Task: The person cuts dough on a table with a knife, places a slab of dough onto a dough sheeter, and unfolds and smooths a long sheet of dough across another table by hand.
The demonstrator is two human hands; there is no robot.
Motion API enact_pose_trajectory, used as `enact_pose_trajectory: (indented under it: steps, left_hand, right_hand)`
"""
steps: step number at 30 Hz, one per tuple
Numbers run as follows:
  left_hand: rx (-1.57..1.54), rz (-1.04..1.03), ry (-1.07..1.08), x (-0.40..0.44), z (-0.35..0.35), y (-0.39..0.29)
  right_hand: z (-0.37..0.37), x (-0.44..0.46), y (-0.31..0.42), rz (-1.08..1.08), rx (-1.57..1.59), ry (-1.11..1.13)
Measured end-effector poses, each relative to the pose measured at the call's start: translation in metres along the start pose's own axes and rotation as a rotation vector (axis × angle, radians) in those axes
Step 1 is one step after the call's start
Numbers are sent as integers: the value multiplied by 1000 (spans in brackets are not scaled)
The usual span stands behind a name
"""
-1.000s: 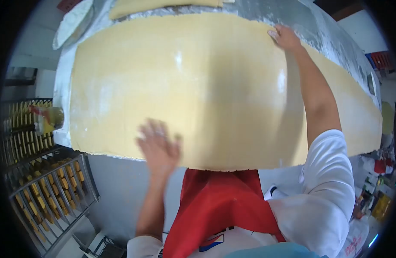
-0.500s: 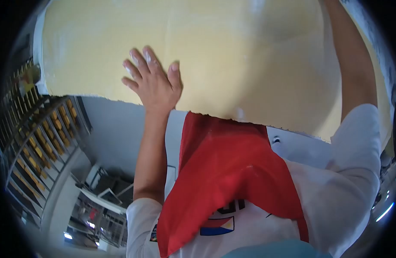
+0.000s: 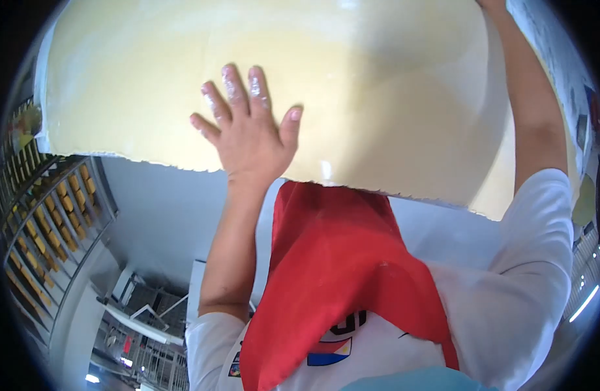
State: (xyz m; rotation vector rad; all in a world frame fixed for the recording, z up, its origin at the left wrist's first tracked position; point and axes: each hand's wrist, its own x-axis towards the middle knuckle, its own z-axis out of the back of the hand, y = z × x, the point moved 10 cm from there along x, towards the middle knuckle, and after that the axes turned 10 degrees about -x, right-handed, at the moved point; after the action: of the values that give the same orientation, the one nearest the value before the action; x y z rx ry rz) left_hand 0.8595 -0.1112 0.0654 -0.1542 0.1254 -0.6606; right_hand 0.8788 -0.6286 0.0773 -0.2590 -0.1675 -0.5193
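Observation:
A broad pale-yellow sheet [image 3: 300,124] with a ragged near edge spans the upper view; its material is unclear. My left hand [image 3: 255,140] lies flat on it near that edge, fingers spread and thumb out to the right. Wet-looking whitish residue coats several of its fingertips. My right arm reaches along the sheet's right side, and only a bit of my right hand [image 3: 492,4] shows at the top border. Its fingers are out of sight, so what it touches cannot be seen.
A red cloth [image 3: 339,260] hangs over my white shirt. To the left stands a metal rack [image 3: 59,221] with rows of yellow pieces. Below it are a white frame [image 3: 140,322] and wire shelving [image 3: 160,365]. A bluish-white, streaked surface [image 3: 551,52] borders the sheet at upper right.
My left hand has shifted a little to the right relative to the sheet, its fingers spread wider. More of my right wrist now shows at the top. The view has moved slightly.

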Motion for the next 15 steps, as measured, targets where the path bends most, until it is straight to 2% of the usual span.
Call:
enact_pose_trajectory:
  steps: [3, 5, 6, 7, 8, 9, 10, 11, 14, 15]
  left_hand:
    - [4, 22, -13, -9, 3, 1]
    - [-8, 61, -46, -9, 7, -15]
    - [2, 69, -83, -11, 1, -28]
    - [-56, 19, -97, -14, 2, -59]
    - [-69, -17, -22, -16, -5, -99]
    - [-84, -45, 101, -23, -14, -140]
    - [-159, -124, 82, -35, -19, -174]
    - [-147, -130, 100, -37, -21, -183]
    - [-102, -186, 36, -40, -27, -183]
    - [-90, -151, 78, -39, -26, -186]
  right_hand:
    - [-26, 17, -15, -83, 18, 29]
    - [-90, 35, -66, -95, 80, -156]
    - [-78, 23, -55, 92, -39, -278]
    - [-54, 14, -61, -10, -42, -71]
    - [-30, -7, -60, -108, -29, 144]
    - [-14, -11, -66, -122, -30, 109]
    - [-21, -16, -74, -175, 16, 195]
    - [-32, -14, -79, -217, 65, 284]
    - [-24, 10, -81, -235, 168, 171]
    - [-21, 11, -83, -205, 219, 146]
